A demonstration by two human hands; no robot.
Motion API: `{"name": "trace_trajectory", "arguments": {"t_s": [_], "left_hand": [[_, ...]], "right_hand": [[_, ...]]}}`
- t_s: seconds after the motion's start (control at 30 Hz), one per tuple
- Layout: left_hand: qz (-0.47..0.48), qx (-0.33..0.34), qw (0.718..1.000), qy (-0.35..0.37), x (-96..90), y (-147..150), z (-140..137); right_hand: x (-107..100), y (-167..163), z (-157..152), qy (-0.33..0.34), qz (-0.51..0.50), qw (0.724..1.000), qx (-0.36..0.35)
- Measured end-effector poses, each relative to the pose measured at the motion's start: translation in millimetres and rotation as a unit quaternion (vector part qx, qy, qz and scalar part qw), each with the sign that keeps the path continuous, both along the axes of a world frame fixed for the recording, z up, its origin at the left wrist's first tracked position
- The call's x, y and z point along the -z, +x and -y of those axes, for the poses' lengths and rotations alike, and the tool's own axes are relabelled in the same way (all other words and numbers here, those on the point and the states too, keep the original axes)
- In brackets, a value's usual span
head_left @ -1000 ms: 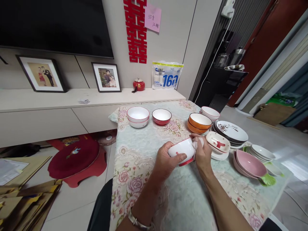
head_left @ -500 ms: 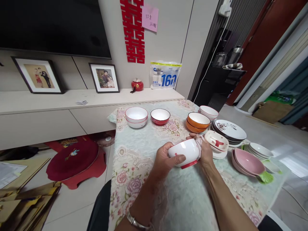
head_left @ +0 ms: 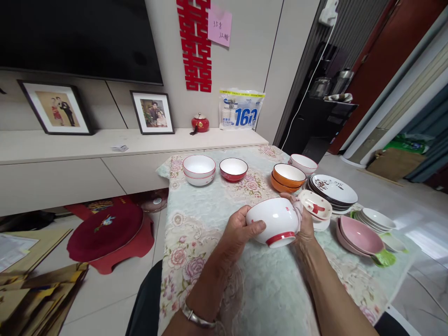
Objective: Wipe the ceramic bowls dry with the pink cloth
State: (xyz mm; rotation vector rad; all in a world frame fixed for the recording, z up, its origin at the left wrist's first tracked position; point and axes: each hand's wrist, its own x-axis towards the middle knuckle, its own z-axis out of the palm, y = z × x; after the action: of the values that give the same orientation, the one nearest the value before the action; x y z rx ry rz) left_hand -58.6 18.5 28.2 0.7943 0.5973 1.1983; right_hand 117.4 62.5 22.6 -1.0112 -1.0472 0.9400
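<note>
A white bowl [head_left: 273, 220] with a red foot ring is held tilted above the table, its outside and base facing me. My left hand [head_left: 241, 229] grips its left side, thumb across the outer wall. At the bowl's right side, my right hand [head_left: 304, 224] presses a pale pinkish cloth [head_left: 298, 208] against it; some fingers are hidden behind the bowl. Just right of that hand sit small cream dishes [head_left: 317, 204] with a red pattern. Beyond the held bowl stand two stacked white bowls [head_left: 199, 170], a red bowl [head_left: 233, 169] and stacked orange bowls [head_left: 288, 176].
A floral tablecloth [head_left: 196, 242] covers the table. On its right are stacked patterned plates [head_left: 334, 189], pink bowls [head_left: 360, 235], pale green-edged dishes [head_left: 378, 218] and a white bowl [head_left: 303, 163] at the back. A red stool [head_left: 108, 233] stands left, a cabinet [head_left: 140, 142] behind.
The held bowl has turned and risen slightly to the right, showing more of its base and a red mark on its wall. My right hand with the cloth has shifted right.
</note>
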Motion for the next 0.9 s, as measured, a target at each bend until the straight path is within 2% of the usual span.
{"name": "trace_trajectory", "arguments": {"t_s": [0.27,0.4,0.53,0.6,0.67,0.8,0.87,0.9], "left_hand": [[-0.154,0.038,0.987,0.033,-5.6,-12,1],[-0.184,0.054,0.980,0.051,-7.6,-12,2],[-0.243,-0.007,0.967,0.070,-5.1,-8,1],[-0.301,-0.053,0.947,0.098,-4.0,-5,0],[-0.346,-0.091,0.925,0.129,-3.3,-2,-1],[-0.377,-0.116,0.905,0.162,-2.2,1,-2],[-0.383,-0.121,0.899,0.175,-1.7,1,-3],[-0.382,-0.120,0.899,0.179,-1.6,1,-3]], "right_hand": [[-5,-3,5,-0.054,-0.023,0.997,-0.040],[-5,-5,6,-0.036,-0.007,0.999,-0.018],[1,-8,7,0.021,0.095,0.995,0.035],[2,-12,11,0.072,0.195,0.975,0.074],[-1,-17,18,0.136,0.290,0.943,0.096],[-9,-25,31,0.251,0.372,0.892,0.052],[-11,-25,31,0.265,0.375,0.888,0.034],[-10,-23,30,0.252,0.366,0.895,0.037]]}}
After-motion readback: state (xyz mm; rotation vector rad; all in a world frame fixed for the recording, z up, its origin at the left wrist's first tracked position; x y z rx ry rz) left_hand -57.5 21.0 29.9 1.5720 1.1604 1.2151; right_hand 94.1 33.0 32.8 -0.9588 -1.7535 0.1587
